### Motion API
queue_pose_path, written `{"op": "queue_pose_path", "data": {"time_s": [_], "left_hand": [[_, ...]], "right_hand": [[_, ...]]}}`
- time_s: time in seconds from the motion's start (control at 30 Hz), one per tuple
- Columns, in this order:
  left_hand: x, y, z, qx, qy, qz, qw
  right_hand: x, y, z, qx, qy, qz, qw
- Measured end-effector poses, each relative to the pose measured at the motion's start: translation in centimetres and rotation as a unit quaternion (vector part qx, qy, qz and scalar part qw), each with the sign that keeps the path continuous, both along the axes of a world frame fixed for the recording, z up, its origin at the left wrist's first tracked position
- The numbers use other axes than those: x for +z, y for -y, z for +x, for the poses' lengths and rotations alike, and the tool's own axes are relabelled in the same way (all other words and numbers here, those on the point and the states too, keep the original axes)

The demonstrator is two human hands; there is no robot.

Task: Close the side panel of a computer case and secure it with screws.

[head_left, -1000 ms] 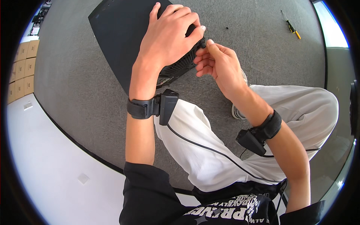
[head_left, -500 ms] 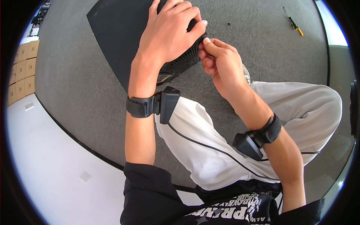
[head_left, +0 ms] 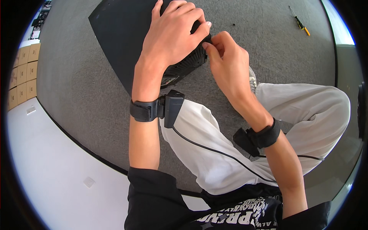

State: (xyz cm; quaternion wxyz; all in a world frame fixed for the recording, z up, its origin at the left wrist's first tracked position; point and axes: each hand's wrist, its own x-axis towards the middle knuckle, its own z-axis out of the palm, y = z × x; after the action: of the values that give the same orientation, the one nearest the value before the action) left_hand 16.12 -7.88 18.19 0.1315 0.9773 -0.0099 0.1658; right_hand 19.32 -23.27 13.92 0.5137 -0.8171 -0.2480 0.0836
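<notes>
A black computer case (head_left: 122,42) lies on the carpet at the top, its vented slotted side (head_left: 186,69) facing me. My left hand (head_left: 170,34) bears on its top near the right corner, fingers bent and thumb hooked toward the edge, gripping it. At that same corner my right hand (head_left: 228,57) is closed in a pinch, thumb against the curled fingers. Whatever sits between those fingertips is too small and hidden to make out. Each wrist carries a black strapped-on device, the left one (head_left: 174,109) and the right one (head_left: 247,142), with a black cable (head_left: 214,149).
A screwdriver with a yellow and black handle (head_left: 303,27) lies on the grey carpet at the far right. A tiny dark piece (head_left: 234,24) rests nearer the case. Stacked cardboard boxes (head_left: 27,73) stand by the left wall. My bent legs in pale trousers (head_left: 306,103) are close by.
My right hand has rotated at the corner, its knuckles turning upward and its wrist shifting slightly left. My left hand and the computer case stay where they were.
</notes>
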Motion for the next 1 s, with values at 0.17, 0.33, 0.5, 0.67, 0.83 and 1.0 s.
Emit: {"op": "queue_pose_path", "data": {"time_s": [0.17,0.33,0.5,0.67,0.83,1.0], "left_hand": [[0.1,0.2,0.2,0.002,0.0,-0.007,1.0],[0.3,0.1,0.0,0.001,-0.005,-0.003,1.0],[-0.5,0.1,0.4,-0.006,0.004,0.006,1.0],[-1.2,-0.3,0.3,-0.002,0.006,0.018,1.0],[-2.3,-0.7,-0.1,0.007,-0.001,0.008,1.0],[-3.4,-2.1,0.5,0.0,0.011,0.006,1.0]], "right_hand": [[-0.5,0.1,0.3,0.01,0.095,-0.023,0.995],[1.7,-0.2,-0.3,-0.013,-0.189,0.036,0.981],[1.0,-0.1,-0.2,-0.03,-0.292,0.121,0.948],[0.4,-0.5,-0.5,-0.033,-0.287,0.12,0.95],[-0.8,-1.0,-0.8,-0.038,-0.336,0.139,0.931],[-0.9,-2.3,-0.2,-0.042,-0.384,0.154,0.909]]}}
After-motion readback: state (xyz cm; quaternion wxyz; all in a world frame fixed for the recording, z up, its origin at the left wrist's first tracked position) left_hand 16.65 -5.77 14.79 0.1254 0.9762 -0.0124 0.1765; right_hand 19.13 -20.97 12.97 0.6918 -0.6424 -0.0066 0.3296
